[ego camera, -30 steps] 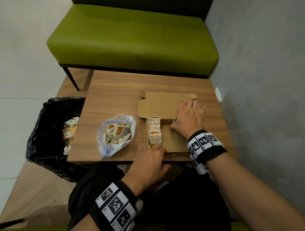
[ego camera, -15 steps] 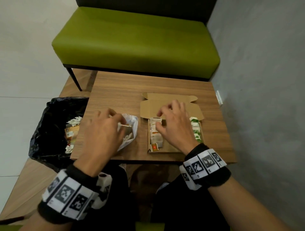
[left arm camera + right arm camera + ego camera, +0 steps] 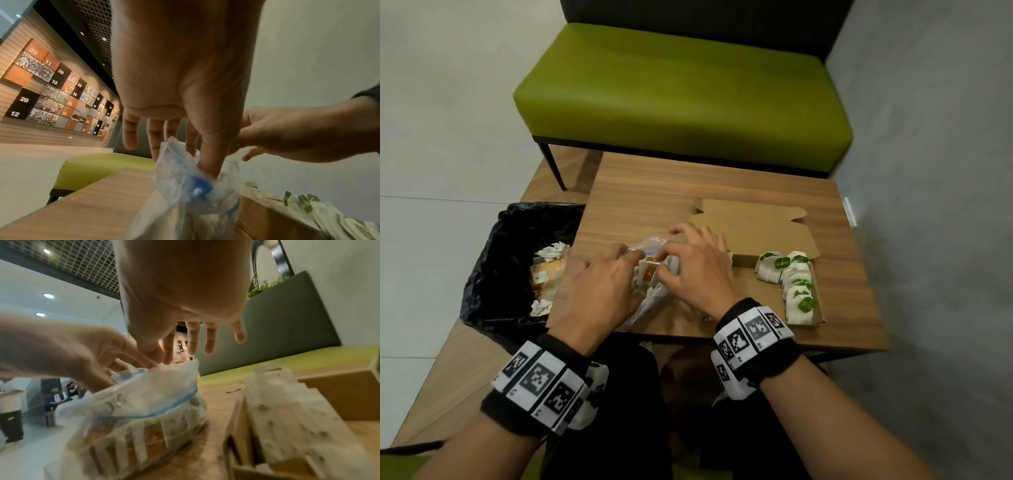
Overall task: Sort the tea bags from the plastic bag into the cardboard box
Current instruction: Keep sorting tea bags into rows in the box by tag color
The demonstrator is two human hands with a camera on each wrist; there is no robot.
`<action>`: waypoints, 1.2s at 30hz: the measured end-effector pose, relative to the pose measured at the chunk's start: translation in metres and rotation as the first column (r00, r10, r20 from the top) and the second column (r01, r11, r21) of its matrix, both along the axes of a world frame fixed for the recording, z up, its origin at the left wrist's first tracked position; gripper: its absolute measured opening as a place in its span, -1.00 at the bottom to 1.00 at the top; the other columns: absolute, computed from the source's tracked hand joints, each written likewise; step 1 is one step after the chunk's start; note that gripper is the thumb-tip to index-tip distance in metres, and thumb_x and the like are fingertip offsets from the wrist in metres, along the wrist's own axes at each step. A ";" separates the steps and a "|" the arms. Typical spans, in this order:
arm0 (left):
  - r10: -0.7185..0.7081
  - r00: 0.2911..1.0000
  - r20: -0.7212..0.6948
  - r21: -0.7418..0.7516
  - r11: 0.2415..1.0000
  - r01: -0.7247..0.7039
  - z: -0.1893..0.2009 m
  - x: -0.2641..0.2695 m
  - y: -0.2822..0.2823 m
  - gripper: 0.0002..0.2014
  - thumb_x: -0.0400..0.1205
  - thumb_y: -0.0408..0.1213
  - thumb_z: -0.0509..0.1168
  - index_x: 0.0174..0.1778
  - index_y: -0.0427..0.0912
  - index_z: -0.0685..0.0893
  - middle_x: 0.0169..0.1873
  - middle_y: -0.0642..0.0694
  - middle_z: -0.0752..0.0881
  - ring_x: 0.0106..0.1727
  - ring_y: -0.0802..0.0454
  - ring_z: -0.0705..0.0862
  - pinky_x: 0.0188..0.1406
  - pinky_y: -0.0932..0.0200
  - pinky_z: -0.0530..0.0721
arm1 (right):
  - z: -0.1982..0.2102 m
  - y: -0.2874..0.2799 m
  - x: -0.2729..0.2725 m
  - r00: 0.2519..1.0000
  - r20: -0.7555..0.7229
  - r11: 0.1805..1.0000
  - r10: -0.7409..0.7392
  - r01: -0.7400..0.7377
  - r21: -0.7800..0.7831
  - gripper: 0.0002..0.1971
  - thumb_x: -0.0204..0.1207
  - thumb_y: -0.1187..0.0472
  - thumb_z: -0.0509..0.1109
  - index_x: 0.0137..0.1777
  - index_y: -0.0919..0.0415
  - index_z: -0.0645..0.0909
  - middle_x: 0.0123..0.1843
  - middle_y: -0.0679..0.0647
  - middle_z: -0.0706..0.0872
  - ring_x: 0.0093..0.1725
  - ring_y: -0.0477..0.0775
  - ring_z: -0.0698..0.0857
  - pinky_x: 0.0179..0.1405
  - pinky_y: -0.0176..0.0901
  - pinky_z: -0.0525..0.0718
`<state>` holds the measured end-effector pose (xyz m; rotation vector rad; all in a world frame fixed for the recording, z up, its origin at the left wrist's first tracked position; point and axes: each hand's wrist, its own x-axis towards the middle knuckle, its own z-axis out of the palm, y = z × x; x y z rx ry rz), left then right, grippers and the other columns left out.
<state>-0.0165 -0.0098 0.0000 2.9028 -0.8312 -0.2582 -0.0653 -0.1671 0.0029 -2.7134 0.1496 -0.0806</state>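
Left hand (image 3: 599,291) and right hand (image 3: 697,270) close together, palms down, fingers (image 3: 207,155) pinching.

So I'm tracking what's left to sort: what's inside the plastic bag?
Through the clear plastic bag you can see a packed row of white tea bags with orange tags. How many remain cannot be told: the hands and crumpled plastic cover the rest.
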 end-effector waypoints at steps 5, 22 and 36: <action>-0.037 0.999 -0.006 -0.035 0.999 0.037 0.000 -0.004 0.000 -0.37 0.45 -0.11 0.53 0.45 0.04 0.52 0.38 -0.07 0.58 0.29 -0.14 0.65 0.15 -0.11 0.54 | 0.000 0.008 0.005 0.987 -0.159 0.964 0.027 -0.067 -0.256 -0.71 0.57 -0.08 0.41 0.25 -0.10 0.72 0.69 0.10 0.29 0.65 0.23 0.22 0.58 0.57 0.08; -0.028 0.980 -0.196 -0.249 0.968 -0.022 -0.006 -0.004 0.001 -0.29 0.38 -0.25 0.59 0.45 -0.05 0.47 0.31 -0.04 0.58 0.09 -0.04 0.68 0.01 0.05 0.65 | -0.003 0.022 0.015 0.970 -0.202 0.841 0.139 -0.223 -0.494 -0.75 0.61 0.04 0.35 0.24 -0.07 0.73 0.69 0.17 0.29 0.60 0.29 0.32 0.52 0.63 0.11; -0.002 0.981 -0.192 -0.278 0.959 -0.052 -0.008 -0.002 0.004 -0.30 0.42 -0.16 0.59 0.46 -0.04 0.47 0.35 -0.02 0.58 0.13 -0.05 0.68 0.08 0.00 0.65 | -0.003 0.002 0.002 0.997 0.042 0.995 0.063 -0.060 -0.075 -0.83 0.58 0.02 0.44 0.06 -0.02 0.84 0.51 -0.01 0.59 0.43 0.15 0.48 0.40 0.19 0.46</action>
